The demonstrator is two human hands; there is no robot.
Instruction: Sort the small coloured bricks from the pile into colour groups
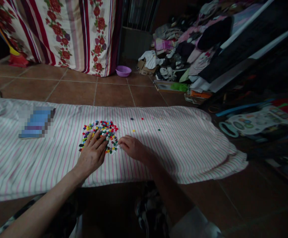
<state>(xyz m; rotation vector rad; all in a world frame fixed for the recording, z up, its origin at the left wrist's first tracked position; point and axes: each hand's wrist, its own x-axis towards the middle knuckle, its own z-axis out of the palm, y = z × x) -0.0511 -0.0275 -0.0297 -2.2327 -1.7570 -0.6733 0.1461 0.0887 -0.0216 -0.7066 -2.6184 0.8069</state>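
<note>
A pile of small colourful square pieces (107, 127) lies spread on a striped cloth (195, 145). My left hand (91, 153) rests flat over the pile's near side, fingers stretched out across the pieces. At the pile's right edge is my right hand (133, 147), its thumb and fingers pinched together beside some white pieces; what is between the fingertips is too small to tell. Single pieces lie apart to the right: a dark blue-grey piece (132, 119), a red piece (142, 118), a yellow piece (134, 131) and a green piece (159, 130), with a few faint pale ones.
On the cloth's left lies a blurred-out bluish rectangular object (36, 123). Beyond, on the tiled floor (114, 92), stand a purple basin (123, 71) and a red broom head (18, 60) by a floral curtain (69, 36). Heaped clothes (168, 46) fill the back right.
</note>
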